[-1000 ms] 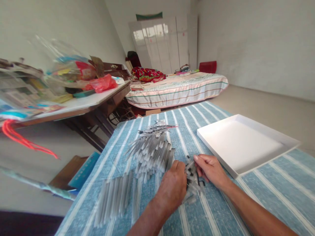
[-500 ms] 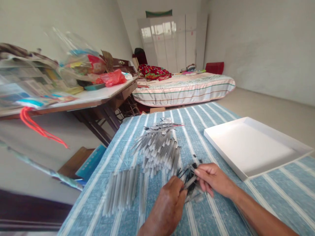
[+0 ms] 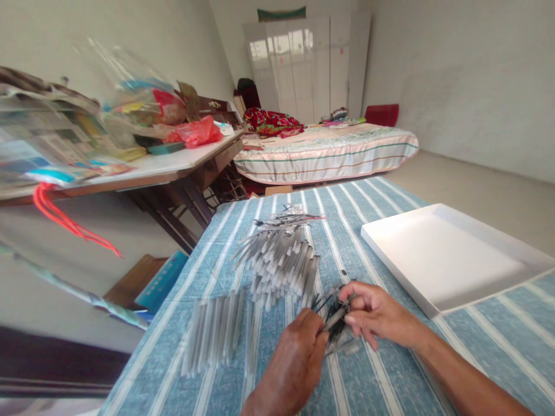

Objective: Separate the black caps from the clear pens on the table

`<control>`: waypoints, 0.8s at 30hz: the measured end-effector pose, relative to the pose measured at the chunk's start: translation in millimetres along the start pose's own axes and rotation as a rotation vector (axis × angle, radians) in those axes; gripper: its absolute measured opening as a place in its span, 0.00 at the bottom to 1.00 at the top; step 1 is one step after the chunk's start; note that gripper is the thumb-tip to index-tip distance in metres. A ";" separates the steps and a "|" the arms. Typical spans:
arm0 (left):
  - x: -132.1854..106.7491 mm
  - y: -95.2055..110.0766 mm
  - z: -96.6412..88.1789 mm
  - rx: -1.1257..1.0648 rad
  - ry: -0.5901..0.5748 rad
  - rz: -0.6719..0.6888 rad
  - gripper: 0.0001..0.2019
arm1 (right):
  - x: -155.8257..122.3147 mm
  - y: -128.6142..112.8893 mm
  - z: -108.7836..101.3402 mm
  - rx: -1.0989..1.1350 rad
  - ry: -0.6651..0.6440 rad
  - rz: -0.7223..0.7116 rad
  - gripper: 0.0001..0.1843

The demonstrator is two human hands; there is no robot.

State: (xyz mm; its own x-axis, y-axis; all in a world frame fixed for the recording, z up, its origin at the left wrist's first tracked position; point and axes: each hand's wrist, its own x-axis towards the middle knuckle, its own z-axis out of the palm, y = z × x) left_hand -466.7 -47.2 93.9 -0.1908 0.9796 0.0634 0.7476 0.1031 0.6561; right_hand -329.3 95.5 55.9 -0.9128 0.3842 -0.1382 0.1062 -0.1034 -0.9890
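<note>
a red plastic bag [image 3: 200, 132] lies on a cluttered desk [image 3: 173, 166], a bed [image 3: 329, 155] and pale wardrobe [image 3: 318, 75] beyond.

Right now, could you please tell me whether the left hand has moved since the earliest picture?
Yes: judged against the white tray, the left hand has moved nearer the camera and slightly to the left.

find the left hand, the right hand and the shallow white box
left hand [image 3: 295, 357]: head view, back of hand
right hand [image 3: 382, 315]: head view, thumb base
shallow white box [image 3: 453, 260]: head view, inner floor
</note>
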 end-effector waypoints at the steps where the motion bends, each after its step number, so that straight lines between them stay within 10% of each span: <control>1: 0.1 -0.1 0.1 0.000 0.005 0.002 0.06 | 0.1 0.4 0.0 -0.012 0.011 0.007 0.18; 24: 1.1 3.5 -3.2 0.024 -0.066 -0.033 0.07 | -1.9 -0.7 -5.3 0.065 -0.027 0.017 0.15</control>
State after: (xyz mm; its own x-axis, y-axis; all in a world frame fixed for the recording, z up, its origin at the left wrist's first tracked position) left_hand -466.4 -46.3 98.6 -0.1735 0.9848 -0.0080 0.7567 0.1385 0.6389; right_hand -325.6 99.8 56.6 -0.9217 0.3567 -0.1527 0.0967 -0.1699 -0.9807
